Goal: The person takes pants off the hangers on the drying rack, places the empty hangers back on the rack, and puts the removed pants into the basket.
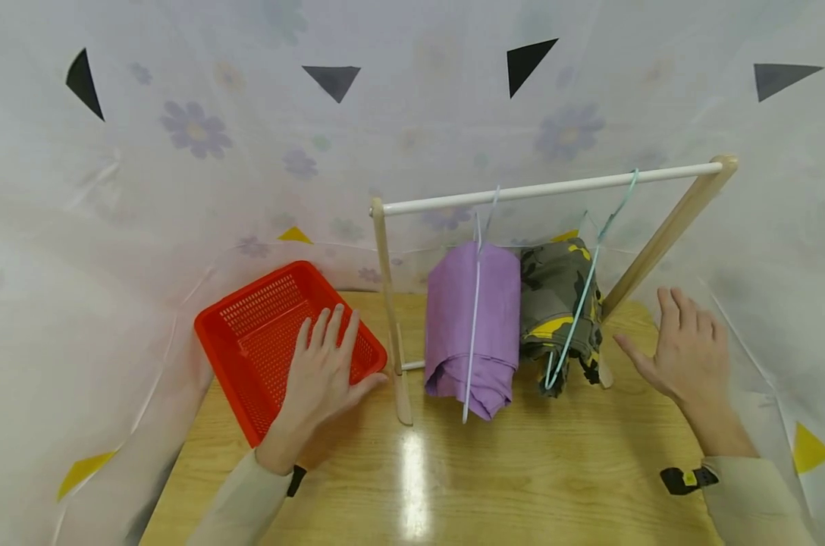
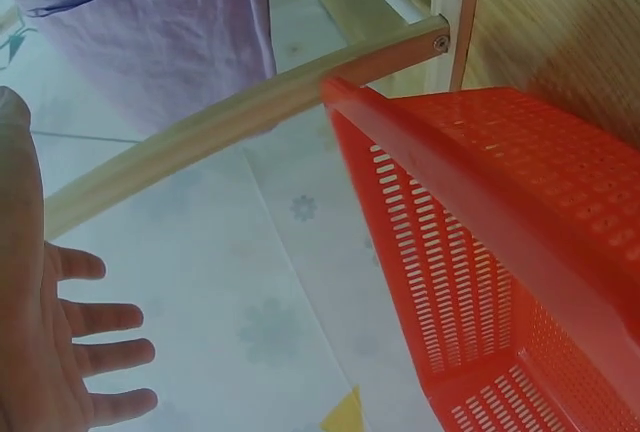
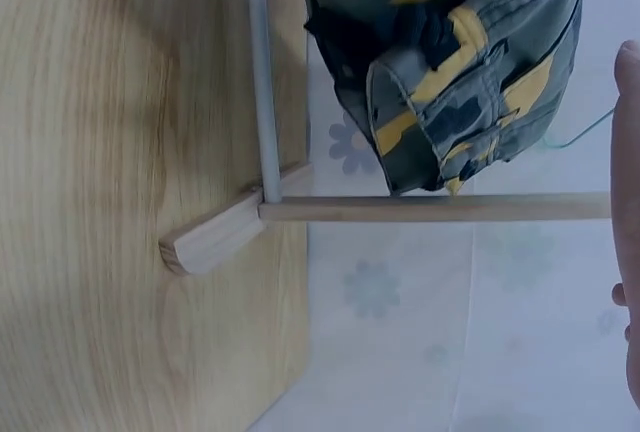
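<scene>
"Purple is catching our eye first: a folded bundle of plain purple cloth point(image 1: 453, 311) is hanging on a thin lilac hanger point(image 1: 474, 326). What else are we seeing around it?"

"We are looking at a clothes rack point(image 1: 385, 280) with a white rail point(image 1: 563, 186) and pale wooden posts point(image 1: 665, 236). Just right of the purple bundle, a grey-green camouflage garment with yellow and black patches point(image 1: 556, 280) is hanging on a thin mint-green hanger point(image 1: 586, 294). Both hooks are resting over the rail."

"And how is the left hand point(image 1: 324, 371) standing?"

"It is hovering with its fingers spreading straight, palm free. From the head view it is overlapping a red, rectangular, perforated plastic basket point(image 1: 262, 303), but the left wrist view is showing the two apart."

"Where is that basket sitting?"

"It is sitting left of the rack, near the left post; whether they are touching, we cannot tell."

"What is the right hand point(image 1: 692, 349) doing?"

"It is hovering beyond the right post, fingers extending and thumb pointing toward the camouflage garment, well apart from it."

"What is carrying all this?"

"A light wood-grain surface point(image 1: 522, 470) is supporting the rack and basket, while a white floral sheet point(image 1: 419, 136) is rising behind them."
</scene>
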`<state>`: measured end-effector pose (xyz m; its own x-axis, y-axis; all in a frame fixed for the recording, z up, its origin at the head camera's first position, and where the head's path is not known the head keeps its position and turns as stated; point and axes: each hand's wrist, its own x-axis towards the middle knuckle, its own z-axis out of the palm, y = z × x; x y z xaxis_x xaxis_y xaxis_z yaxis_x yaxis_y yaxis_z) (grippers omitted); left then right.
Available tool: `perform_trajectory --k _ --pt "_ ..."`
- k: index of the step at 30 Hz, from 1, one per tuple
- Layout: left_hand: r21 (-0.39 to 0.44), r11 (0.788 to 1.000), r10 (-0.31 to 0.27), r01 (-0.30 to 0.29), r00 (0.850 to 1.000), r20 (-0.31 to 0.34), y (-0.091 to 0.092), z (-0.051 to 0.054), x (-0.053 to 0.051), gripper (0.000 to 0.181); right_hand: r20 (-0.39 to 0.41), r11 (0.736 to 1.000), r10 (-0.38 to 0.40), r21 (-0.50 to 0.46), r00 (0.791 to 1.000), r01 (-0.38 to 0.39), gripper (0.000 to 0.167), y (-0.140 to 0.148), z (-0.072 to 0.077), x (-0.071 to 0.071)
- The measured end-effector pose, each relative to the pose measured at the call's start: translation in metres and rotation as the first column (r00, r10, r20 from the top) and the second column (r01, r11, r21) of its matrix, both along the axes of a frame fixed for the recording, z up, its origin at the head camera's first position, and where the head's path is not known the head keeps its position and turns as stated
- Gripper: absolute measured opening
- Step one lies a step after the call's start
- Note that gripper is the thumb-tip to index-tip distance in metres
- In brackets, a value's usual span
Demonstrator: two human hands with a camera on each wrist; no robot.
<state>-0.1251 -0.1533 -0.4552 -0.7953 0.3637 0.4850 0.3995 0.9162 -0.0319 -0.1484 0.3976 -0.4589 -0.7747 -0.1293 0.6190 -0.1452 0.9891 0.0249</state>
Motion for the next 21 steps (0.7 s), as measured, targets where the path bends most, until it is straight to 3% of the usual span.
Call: perform_trajectory --k 7,17,21 --pt "0.000 1.000 0.010 -0.010 0.993 -0.114 0.013 -0.002 -0.011 0.101 -0.110 1.000 -0.005 0.028 0.994 0.008 0.113 0.013 0.000 -0.027" --pt "0.000 1.000 0.029 -0.030 0.972 -0.233 0.029 0.000 -0.023 0.093 -0.118 0.998 -0.060 0.013 0.991 0.062 0.109 0.024 0.000 -0.053" --pt "0.016 0.997 0.077 -0.075 0.965 -0.249 0.034 0.001 -0.026 0.090 -0.118 0.997 -0.075 0.005 0.990 0.076 0.107 0.026 0.000 -0.062"
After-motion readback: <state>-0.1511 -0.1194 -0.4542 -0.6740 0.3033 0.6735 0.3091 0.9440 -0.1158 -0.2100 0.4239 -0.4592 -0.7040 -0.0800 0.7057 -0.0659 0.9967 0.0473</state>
